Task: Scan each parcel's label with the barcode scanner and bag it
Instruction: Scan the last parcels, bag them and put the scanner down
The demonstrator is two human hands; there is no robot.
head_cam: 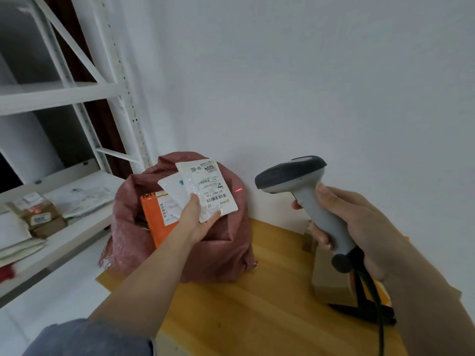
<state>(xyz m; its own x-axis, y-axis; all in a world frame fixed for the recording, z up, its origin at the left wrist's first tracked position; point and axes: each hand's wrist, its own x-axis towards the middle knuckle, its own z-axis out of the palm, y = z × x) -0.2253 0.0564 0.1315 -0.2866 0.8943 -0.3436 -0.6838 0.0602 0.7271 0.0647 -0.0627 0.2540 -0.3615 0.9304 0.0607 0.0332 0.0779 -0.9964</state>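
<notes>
I observe the left hand (199,222) grasping two white parcels (203,190), fanned, label facing me, above the open reddish sack (226,242). The right hand (352,227) is wrapped around the grey barcode scanner (303,191), its head aimed toward the parcels. A red laser mark (239,189) falls just beyond the label's edge. The sack stands on the bench (257,317), with an orange parcel (156,222) inside it.

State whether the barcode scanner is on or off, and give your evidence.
On. The barcode scanner throws a red line beside the parcel's label.
</notes>
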